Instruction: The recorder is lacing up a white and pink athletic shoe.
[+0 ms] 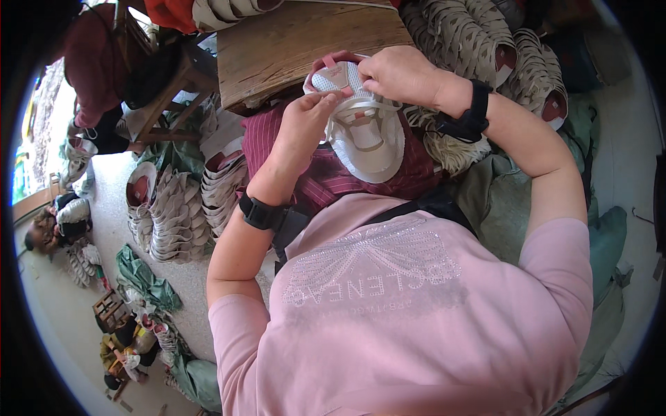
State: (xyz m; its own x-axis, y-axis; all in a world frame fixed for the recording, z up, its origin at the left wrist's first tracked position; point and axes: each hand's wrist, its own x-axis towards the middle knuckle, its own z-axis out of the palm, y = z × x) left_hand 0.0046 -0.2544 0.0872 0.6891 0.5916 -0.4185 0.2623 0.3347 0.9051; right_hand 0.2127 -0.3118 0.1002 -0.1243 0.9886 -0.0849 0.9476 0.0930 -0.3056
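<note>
A white sandal (368, 142) with a perforated insole and cream straps rests on my lap, on striped maroon cloth (326, 177). My left hand (305, 125) pinches the sandal's toe end from the left, near a small pink tab. My right hand (399, 73) grips the toe end from the right, fingers curled over the edge. Both wrists carry black bands. The sandal's toe touches the edge of a wooden bench (291, 45).
Stacks of beige sandal soles (479, 41) stand at the upper right, more stacks (177, 215) on the floor at my left. A wooden stool (166, 90) is at the upper left. Another person (59, 222) sits far left. Green bags (142, 277) lie on the floor.
</note>
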